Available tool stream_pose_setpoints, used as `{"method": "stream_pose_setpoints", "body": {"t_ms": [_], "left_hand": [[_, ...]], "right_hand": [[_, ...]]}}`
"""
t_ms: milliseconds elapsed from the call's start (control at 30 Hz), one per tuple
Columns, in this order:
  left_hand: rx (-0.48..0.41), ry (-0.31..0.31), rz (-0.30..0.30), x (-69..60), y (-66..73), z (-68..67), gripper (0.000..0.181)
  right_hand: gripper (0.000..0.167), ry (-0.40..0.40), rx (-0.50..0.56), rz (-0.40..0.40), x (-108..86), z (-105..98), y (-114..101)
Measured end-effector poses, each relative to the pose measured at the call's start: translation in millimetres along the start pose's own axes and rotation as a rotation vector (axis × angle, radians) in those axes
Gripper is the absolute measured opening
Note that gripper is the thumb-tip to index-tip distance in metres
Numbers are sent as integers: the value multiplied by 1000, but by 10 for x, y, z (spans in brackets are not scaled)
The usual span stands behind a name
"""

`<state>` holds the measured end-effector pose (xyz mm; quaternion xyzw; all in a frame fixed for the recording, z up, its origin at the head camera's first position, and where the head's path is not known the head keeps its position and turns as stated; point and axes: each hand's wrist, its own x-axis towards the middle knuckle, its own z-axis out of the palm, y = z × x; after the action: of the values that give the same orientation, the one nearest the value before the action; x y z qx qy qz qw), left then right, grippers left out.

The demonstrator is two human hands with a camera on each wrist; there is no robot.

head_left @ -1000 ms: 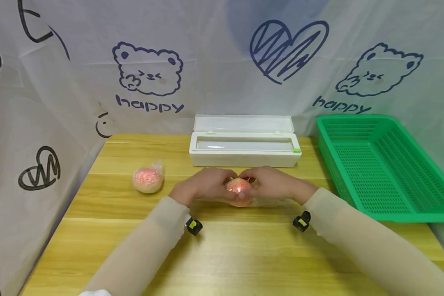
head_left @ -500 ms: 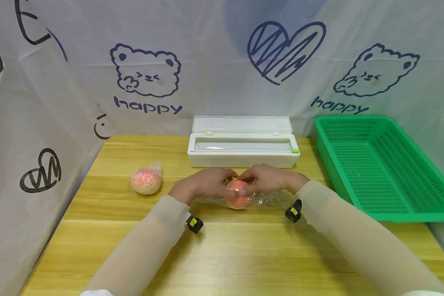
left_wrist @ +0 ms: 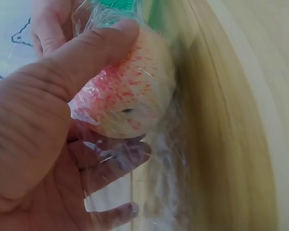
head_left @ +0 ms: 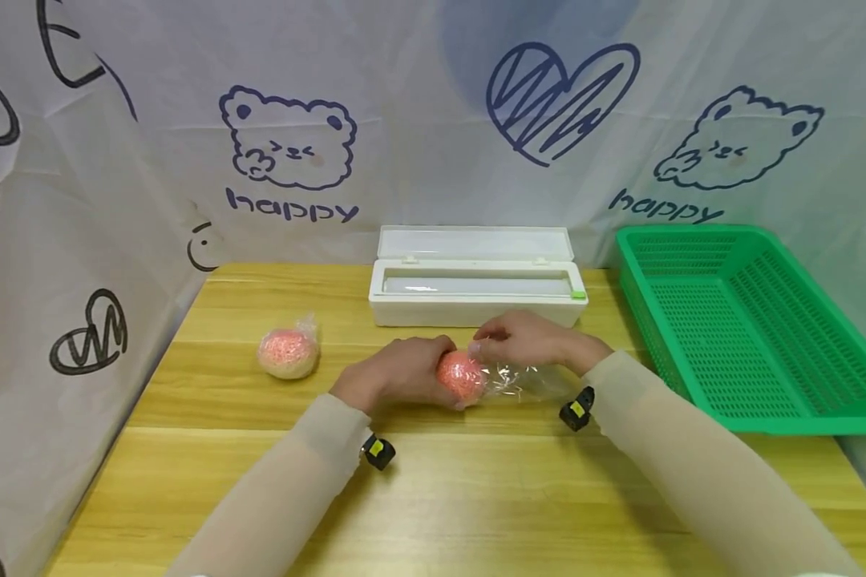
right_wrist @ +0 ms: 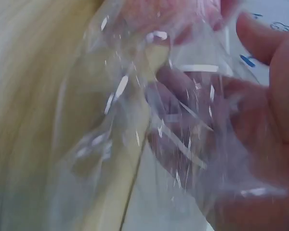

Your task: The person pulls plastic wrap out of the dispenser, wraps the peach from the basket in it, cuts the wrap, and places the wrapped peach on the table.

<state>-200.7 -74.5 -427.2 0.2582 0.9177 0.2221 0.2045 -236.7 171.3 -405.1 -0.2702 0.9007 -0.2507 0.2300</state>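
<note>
A pink-and-cream peach (head_left: 462, 377) wrapped in clear plastic film is near the middle of the table. My left hand (head_left: 407, 373) holds it from the left; in the left wrist view the thumb (left_wrist: 96, 50) lies across the peach (left_wrist: 139, 82), with fingers below. Loose cling film (head_left: 520, 383) trails to the right. My right hand (head_left: 527, 340) is at the peach's upper right, over this film. In the right wrist view its fingers (right_wrist: 178, 130) show through the film, thumb apart. A second wrapped peach (head_left: 289, 353) sits at the left.
Behind the hands stands a white cling film box (head_left: 476, 311) with its lid raised. A green plastic basket (head_left: 750, 344) is at the right. The wooden table (head_left: 462, 505) meets a printed cloth (head_left: 418, 120) at the back and left.
My right hand has shifted off the peach's front to its upper right, uncovering more of it. My left hand stays around the peach. The trailing film on the right shows more plainly.
</note>
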Motion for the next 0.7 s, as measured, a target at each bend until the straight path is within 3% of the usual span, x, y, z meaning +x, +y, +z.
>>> {"method": "stream_pose_setpoints", "body": {"t_ms": [167,233,333,400,500,600,700], "left_hand": [[-94,45,-28,-82,-99,39,79],[-127,78,-37,-128,-133,39,79],[-193,123,-47,-202,-162,22,76],[-232,149,-47,-239,-175,19,75],[-260,174,-49,-280,-168,10,83],[-230,192,-35,-294,-140,9,88],[-204,201,-6,-292,-102,16,83]], "right_hand": [[49,322,36,115,-157,-51,74],[53,443,130,176,-245,-55,81],[61,574,358,240,-372,-12,89],[68,599,512,260,-446,42,70],[75,564,706,272,-511,134,3],[79,519,829,282,-508,223,-117],[75,574,863,299,-453,306,-211]]}}
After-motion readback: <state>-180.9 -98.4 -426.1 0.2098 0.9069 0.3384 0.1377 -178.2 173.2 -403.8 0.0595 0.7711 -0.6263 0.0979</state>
